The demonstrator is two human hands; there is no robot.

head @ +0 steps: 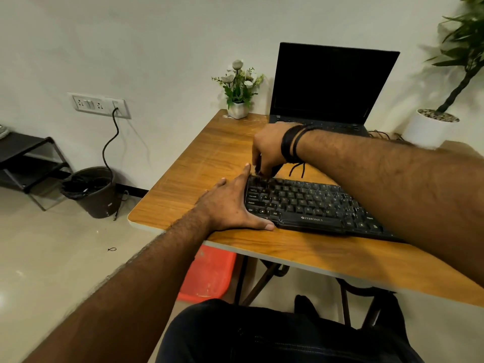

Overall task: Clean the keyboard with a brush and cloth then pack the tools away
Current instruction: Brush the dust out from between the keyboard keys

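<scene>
Right fingers (258,166) pinch brush (275,169) (dark) | left fingers (245,176) spread against keyboard (309,203)

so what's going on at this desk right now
A person is cleaning a black keyboard on a wooden table. The left hand lies flat against the keyboard's left end, steadying it. The right hand pinches a small dark tool, probably the brush, at the top-left keys. A closed-down laptop stands behind. No cloth is visible.
</scene>
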